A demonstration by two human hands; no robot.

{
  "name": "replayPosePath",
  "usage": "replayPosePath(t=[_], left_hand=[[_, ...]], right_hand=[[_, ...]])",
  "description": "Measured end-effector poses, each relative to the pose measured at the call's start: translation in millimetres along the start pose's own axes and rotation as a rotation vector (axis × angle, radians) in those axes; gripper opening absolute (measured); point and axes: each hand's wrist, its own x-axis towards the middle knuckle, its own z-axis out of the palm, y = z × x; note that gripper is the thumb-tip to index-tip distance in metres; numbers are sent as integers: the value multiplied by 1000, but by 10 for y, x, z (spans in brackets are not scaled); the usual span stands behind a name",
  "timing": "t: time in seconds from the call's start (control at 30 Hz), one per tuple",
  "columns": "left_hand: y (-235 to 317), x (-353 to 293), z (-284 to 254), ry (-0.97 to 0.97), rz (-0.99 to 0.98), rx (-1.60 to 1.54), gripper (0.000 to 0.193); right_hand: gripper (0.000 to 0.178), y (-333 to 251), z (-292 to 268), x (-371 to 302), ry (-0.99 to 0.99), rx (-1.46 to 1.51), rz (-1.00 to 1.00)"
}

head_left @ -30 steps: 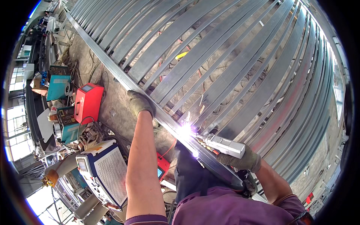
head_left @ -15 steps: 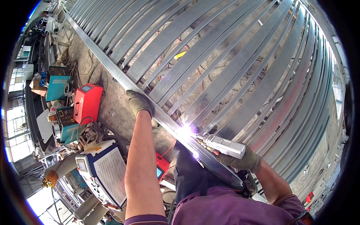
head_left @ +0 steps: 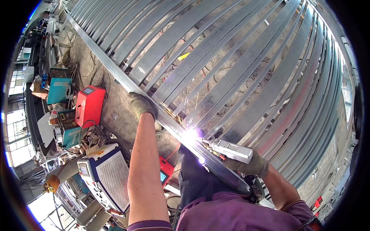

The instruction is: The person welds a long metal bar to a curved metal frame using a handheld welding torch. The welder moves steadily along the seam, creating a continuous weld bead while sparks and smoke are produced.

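My right hand (head_left: 246, 165), in a dark olive work glove, is wrapped round a silver handheld welding gun (head_left: 232, 151). The gun's nozzle points left at a steel edge rail (head_left: 115, 73), where a white-violet weld glare (head_left: 190, 134) hides the joint itself. Flat grey steel bars (head_left: 204, 75) run away from this rail in a long row. Farther up the same rail, my gloved left hand (head_left: 142, 106) is closed over its near edge; the fingertips are partly hidden. Thin orange sparks fly from the glare over the nearby bar ends.
To the left stand a red machine box (head_left: 89, 104), teal machines (head_left: 59, 90) and a white-and-blue unit with a perforated side (head_left: 110, 177). Another red box (head_left: 165, 171) with a lit screen is beside my leg. Cables lie on the floor beneath the bars, near a yellow object (head_left: 184, 56).
More sparks now spray up and left from the glare along the rail. Both hands and the gun stay nearly in place.
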Motion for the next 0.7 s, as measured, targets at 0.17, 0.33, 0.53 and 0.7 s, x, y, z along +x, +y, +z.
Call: replayPosePath(t=[0.17, 0.33, 0.53, 0.7], left_hand=[[100, -130, 6, -119, -90, -192, 82], [65, -80, 10, -116, -63, -166, 78], [11, 22, 11, -62, -25, -124, 65], [38, -5, -27, -68, -11, -78, 75]], right_hand=[[55, -33, 12, -22, 2, 18, -37], [52, -104, 12, -74, 4, -18, 6], [51, -124, 19, -96, 20, -40, 71], [51, -49, 29, -81, 26, -19, 51]])
